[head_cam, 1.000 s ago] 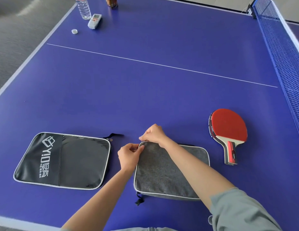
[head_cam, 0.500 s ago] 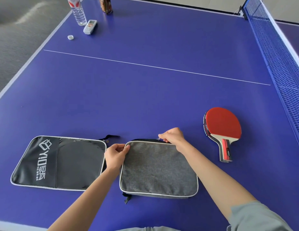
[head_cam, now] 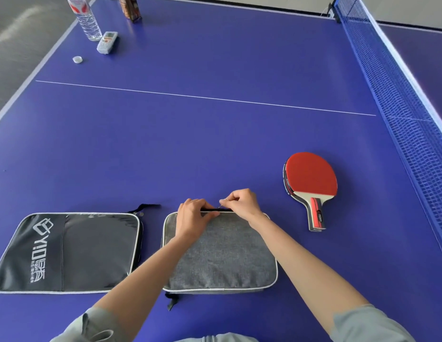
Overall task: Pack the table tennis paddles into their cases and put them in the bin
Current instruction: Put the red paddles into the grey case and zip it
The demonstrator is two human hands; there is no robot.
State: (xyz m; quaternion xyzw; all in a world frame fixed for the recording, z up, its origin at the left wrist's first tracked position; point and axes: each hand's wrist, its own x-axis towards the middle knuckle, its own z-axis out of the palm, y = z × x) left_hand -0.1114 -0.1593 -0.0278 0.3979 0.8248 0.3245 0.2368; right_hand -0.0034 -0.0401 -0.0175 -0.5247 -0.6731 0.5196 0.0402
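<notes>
Both forearms reaching forward from grey sleeves (head_cam: pixel 363 322) over the grey case (head_cam: pixel 222 257), crossing its near edge toward its far edge. Left hand (head_cam: pixel 194 218) resting on the far edge of the grey case, knuckles up, fingers curled down and pinching the fabric beside the zip line. Right hand (head_cam: pixel 242 203) just beyond that same edge, fist-like, thumb and forefinger pinching a small metal zip pull (head_cam: pixel 222 201); the two hands nearly touching.

Grey case lying flat on the blue table (head_cam: pixel 215 134), long axis running left to right, a black loop (head_cam: pixel 171 301) poking out under its near left corner. Dark slit of opened zip visible along the far edge between the hands.

Left of the grey case, just beside it, a black case (head_cam: pixel 67 253) with white lettering, flat, long axis also left to right, a black strap (head_cam: pixel 144 207) trailing from its far right corner.

Right of the grey case and slightly farther, apart from it, a paddle (head_cam: pixel 310 182), red face up, handle pointing toward the near edge of the table.

Far beyond the black case, a bottle cap (head_cam: pixel 77 59), a small white device (head_cam: pixel 107 42), a clear water bottle (head_cam: pixel 88 19) and a brown box (head_cam: pixel 129 7). Net (head_cam: pixel 400 95) well right of the grey case.
</notes>
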